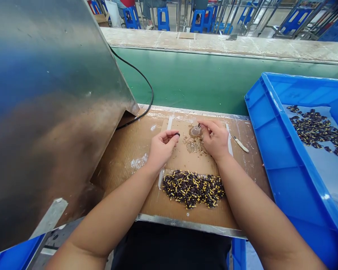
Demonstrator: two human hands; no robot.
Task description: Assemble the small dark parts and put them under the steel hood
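Left grip (162, 149) and right grip (216, 139) each pinched a small piece

In the head view, the left grip was closed at the thumb and fingertips around a black piece (177, 134), above the cardboard-covered worktop (124, 159). The right grip pinched a small dark part (199, 125) at the rim of a clear cup (195, 131); whether the part touched the cup could not be told. Brown wet-looking marks (193, 146) lay around and below the cup.

Nearer the body, between the forearms, lay a loose pile of black-and-yellow parts (193, 187). A knife-like tool (240, 144) with a pale handle lay just right of the right grip, and beyond it a blue bin (287, 150) held more dark pieces (317, 129) on a pale sheet.

The step looked like fine fingertip work, and a light, steady pinch probably suited it best. It seemed wise to hold the part by its very end, so that the fingers did not block the view or knock the cup. The left piece was probably better held clear of the damp marks, with its working side turned toward the right grip.
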